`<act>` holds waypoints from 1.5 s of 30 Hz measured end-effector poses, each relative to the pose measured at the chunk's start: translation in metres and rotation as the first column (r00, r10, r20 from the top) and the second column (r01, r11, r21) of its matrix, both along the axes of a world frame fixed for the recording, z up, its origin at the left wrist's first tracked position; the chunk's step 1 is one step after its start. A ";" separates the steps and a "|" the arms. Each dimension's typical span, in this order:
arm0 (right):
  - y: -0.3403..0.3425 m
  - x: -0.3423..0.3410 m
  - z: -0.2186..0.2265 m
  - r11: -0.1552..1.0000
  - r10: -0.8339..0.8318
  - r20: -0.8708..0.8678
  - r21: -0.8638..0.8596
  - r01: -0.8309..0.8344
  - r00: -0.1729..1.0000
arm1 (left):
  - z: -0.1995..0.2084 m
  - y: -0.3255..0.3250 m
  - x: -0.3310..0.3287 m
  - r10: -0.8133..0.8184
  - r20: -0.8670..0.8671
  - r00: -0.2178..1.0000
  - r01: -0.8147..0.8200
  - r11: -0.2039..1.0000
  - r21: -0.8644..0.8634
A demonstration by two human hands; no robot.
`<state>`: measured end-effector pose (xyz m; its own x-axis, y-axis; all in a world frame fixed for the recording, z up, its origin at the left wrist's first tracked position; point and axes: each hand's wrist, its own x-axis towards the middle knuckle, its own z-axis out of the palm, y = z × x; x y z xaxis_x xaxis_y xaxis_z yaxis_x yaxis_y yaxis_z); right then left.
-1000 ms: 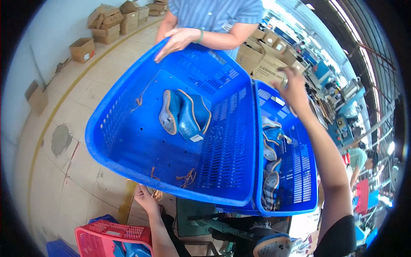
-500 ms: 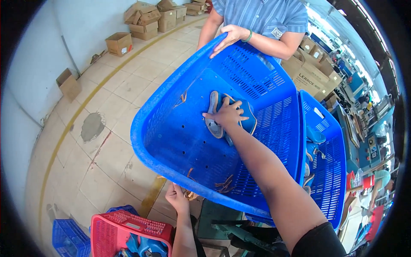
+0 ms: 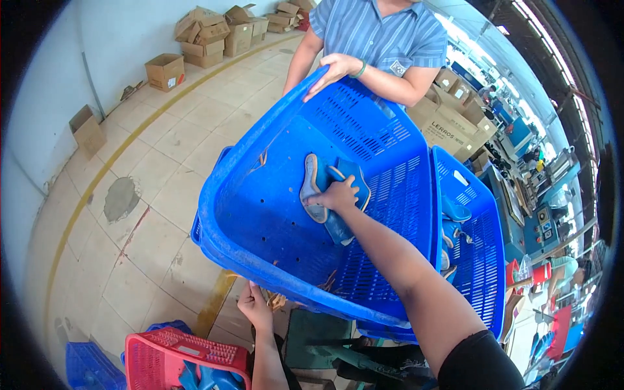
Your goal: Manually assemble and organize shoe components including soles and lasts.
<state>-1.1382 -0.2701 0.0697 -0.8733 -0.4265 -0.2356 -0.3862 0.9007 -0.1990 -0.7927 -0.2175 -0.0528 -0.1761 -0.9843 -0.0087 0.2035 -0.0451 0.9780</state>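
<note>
Hands are set well apart: the right hand (image 3: 339,196) is extended into a large blue basket (image 3: 250,224), where it is laid over blue shoe-shaped pieces (image 3: 338,229) with tan edging. Its thumb is stretched towards a grey-soled piece (image 3: 309,179), and its fingers are bent over the neighbouring blue; whether anything is gripped cannot be told. The left hand (image 3: 257,305) is placed below the near rim of the basket, with its fingertips raised to the underside; whether the rim is pinched cannot be told. Tan strips (image 3: 277,301) are seen just beside it.

The pieces are grouped close together on the basket's floor. Its far rim is held by a co-worker's hand (image 3: 331,70), and a green bracelet (image 3: 359,67) is worn at that wrist. On the right, another blue basket (image 3: 484,279) is set just beside, with more blue pieces (image 3: 455,211) contained in it. At lower left, blue pieces are also held in a red basket (image 3: 188,343). Across the tiled floor (image 3: 188,227), cardboard boxes (image 3: 205,49) are stacked near the wall (image 3: 130,39).
</note>
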 end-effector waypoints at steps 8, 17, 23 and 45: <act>0.018 -0.027 -0.023 0.970 -0.033 -0.040 -0.243 0.023 0.999 | -0.014 0.006 -0.005 0.014 -0.106 0.994 -0.011 0.999 0.033; 0.052 -0.035 0.068 0.809 -0.151 -0.019 -0.576 0.113 0.988 | -0.052 0.008 0.001 -0.091 -0.233 0.968 0.127 0.981 0.147; 0.182 0.003 0.261 0.439 0.068 0.431 -0.823 0.361 0.900 | -0.091 0.023 0.001 -0.103 -0.095 0.990 0.118 0.978 0.172; 0.460 0.048 0.307 0.712 -0.029 0.086 -0.698 0.081 0.996 | -0.184 0.025 0.041 -0.331 0.609 0.721 0.197 0.940 0.278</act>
<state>-1.0904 0.1896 0.3771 -0.8945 -0.4436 0.0550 -0.3036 0.5125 -0.8032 -0.7516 -0.1925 -0.2370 -0.3152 -0.8663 -0.3875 -0.5124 -0.1884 0.8378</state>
